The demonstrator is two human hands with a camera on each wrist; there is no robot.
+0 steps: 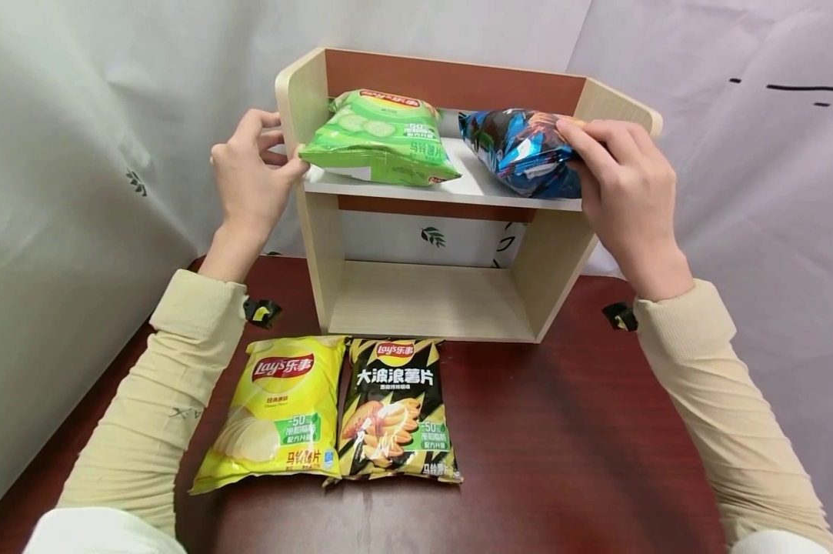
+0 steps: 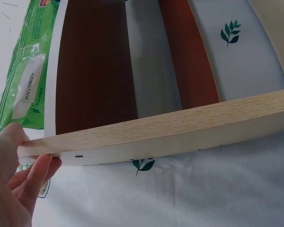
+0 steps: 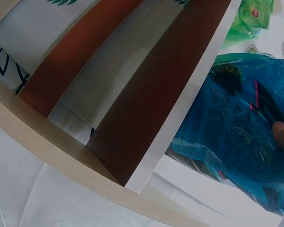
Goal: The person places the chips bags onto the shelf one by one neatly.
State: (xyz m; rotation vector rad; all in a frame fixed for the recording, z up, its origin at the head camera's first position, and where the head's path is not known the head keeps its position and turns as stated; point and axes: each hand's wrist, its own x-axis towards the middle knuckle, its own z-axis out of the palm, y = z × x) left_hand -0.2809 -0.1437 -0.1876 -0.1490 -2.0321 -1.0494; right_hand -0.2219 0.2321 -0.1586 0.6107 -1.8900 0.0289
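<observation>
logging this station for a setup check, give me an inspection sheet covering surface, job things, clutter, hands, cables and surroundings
Surface: dark red-brown table, glossy.
Job's things: green bag on the left of the white upper shelf, blue bag on the right; yellow bag and black bag lie side by side on the table, in front of the shelf unit.
Clutter: nothing seen.
Hands: left hand pinches the unit's left side panel; right hand grips the blue bag.
Cables: nothing seen.
Surroundings: white leaf-print sheeting behind and at both sides.
</observation>
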